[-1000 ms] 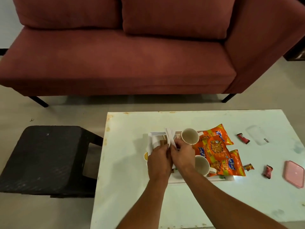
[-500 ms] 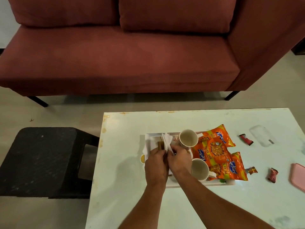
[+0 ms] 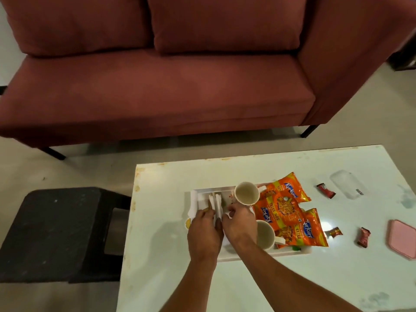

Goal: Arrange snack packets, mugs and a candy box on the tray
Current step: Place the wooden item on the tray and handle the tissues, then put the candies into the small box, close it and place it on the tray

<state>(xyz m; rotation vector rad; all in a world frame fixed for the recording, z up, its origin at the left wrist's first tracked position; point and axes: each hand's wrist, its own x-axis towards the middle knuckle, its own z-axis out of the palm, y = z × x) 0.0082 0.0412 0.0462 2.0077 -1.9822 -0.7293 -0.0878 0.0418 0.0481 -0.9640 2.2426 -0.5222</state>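
Both hands — left hand and right hand — seemingly pinch white folded pieces on the tray.

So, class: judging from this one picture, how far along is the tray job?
Done: two mugs and the orange snack packets sit on the tray. In hand: both hands work on white folded items at the tray's left. Left: wrapped candies and the clear box remain on the table.

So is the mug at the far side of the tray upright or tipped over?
Upright. The far mug stands on the tray with its round opening facing up; its pale inside looks empty.
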